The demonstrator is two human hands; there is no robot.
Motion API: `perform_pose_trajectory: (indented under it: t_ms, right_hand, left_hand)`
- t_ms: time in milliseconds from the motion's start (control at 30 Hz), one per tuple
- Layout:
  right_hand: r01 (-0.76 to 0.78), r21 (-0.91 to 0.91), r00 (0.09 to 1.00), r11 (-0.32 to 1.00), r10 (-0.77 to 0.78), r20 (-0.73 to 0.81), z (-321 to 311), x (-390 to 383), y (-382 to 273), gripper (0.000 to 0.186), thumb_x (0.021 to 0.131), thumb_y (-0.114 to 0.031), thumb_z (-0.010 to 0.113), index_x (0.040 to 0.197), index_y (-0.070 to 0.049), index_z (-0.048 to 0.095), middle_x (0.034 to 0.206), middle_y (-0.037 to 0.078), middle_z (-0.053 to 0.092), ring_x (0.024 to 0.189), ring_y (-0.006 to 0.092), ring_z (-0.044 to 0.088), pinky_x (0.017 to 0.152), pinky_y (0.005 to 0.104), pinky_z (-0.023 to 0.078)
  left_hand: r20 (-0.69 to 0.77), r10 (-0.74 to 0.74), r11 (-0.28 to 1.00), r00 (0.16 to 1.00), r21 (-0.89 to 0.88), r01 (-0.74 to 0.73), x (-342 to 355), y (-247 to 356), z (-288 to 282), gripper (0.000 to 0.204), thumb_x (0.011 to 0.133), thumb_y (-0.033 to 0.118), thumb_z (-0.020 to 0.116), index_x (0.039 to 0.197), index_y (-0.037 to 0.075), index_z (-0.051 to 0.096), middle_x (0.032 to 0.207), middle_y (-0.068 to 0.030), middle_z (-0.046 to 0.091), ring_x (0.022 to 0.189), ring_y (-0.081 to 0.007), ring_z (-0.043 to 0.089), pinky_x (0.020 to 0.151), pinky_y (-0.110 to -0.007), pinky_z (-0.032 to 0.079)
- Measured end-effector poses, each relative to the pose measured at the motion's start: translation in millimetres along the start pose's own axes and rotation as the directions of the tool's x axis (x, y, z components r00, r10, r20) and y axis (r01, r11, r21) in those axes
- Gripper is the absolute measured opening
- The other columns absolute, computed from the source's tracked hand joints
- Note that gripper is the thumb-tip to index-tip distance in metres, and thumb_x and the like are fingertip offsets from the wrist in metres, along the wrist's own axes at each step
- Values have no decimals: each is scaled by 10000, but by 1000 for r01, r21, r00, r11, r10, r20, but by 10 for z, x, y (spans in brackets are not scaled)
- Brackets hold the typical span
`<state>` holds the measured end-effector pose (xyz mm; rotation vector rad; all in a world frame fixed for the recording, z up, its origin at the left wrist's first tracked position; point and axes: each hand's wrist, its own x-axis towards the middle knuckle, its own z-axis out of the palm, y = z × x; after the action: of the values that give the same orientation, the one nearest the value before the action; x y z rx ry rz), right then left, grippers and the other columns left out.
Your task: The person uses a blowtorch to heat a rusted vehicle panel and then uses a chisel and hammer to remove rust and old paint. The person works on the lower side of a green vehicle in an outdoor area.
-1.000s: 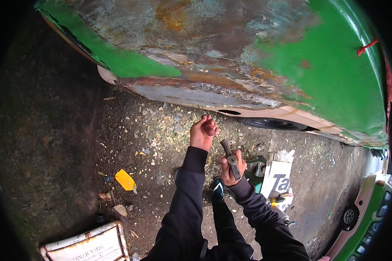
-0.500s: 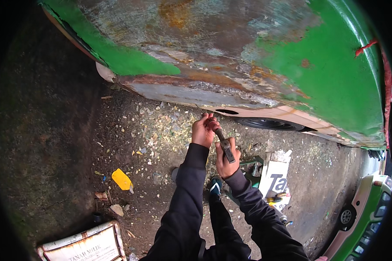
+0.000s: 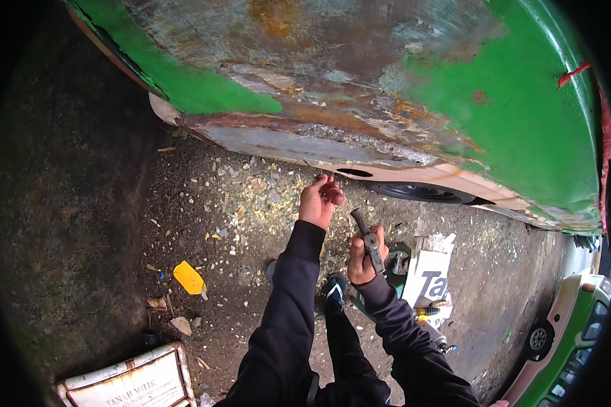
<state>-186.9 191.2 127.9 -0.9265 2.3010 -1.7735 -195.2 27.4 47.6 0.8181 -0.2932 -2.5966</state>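
Left hand (image 3: 317, 205): fingers closed around a reddish-brown handle (image 3: 335, 196), its rounded end showing toward the right hand. What the handle carries at its other end is hidden by the fingers; cannot tell. Right hand (image 3: 368, 256): grasping a hammer (image 3: 371, 245), dark metal head tilted, upper end pointing toward the left hand. A visible gap separates hammer head and handle; the two are near, not touching.

Beyond both hands: large vehicle body (image 3: 360, 74), green paint partly gone, with bare, rusty metal across the middle. Tyre (image 3: 421, 193) beneath its lower edge, ahead and to the right of the right hand. Pale chips (image 3: 251, 197) scattered over the ground, densest around and to the left of the left hand.

Left of the left hand and nearer the body: yellow piece (image 3: 189, 278), flat on the ground. Farther back on that side: white board (image 3: 139, 380) with a rusty frame.

Just beside the right hand, on its right: green object (image 3: 395, 266), partly hidden, then a white sheet (image 3: 424, 264) with dark lettering. Well apart, far right: second vehicle (image 3: 569, 342), green and pink. Shoe (image 3: 334, 290) below, between the forearms.
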Motion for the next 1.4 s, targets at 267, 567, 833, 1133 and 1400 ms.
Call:
perform_pose_trajectory:
  t_ms: [267,567,833,1133,1400]
  right_hand:
    - [-110,-24,989,994,112,96,23,83,-130,218,954,-172,601,903,-16,458,568,129,530,481,297,579,472,354,413]
    - [-289,-11,953,957,289,89,-51,-108,-92,253,963,-223,590,887,-10,475,588,117,532,506,241,556,499,362,409]
    - [-288,4,955,958,287,81,-243,-190,-88,282,969,-253,585,882,-2,491,592,117,529,499,223,524,500,367,397]
    - [-323,74,946,944,322,26,-481,-264,-7,297,988,-271,556,949,23,538,594,51,481,510,141,441,490,325,335]
    - [-322,46,946,946,320,47,-451,-356,181,313,978,-277,563,957,31,516,543,81,473,455,160,435,456,361,325]
  left_hand:
    - [-52,-69,998,996,-19,68,-77,51,-86,192,1016,191,459,925,39,534,775,-93,548,693,-211,540,641,-359,471]
    - [-42,-241,959,970,142,244,-394,393,-543,188,1031,234,469,924,86,511,673,34,423,542,-82,386,435,-224,310]
    - [-192,-88,947,977,289,142,-372,206,-433,174,1011,220,509,909,80,516,636,19,416,497,-104,388,415,-246,297]
    - [-503,174,943,847,332,3,-451,-40,-650,193,1020,209,461,881,76,480,615,-10,429,438,-130,400,359,-293,275]
    - [-243,66,928,968,371,30,-533,-42,-308,216,1025,241,477,934,48,509,642,-12,437,500,-134,423,415,-287,312]
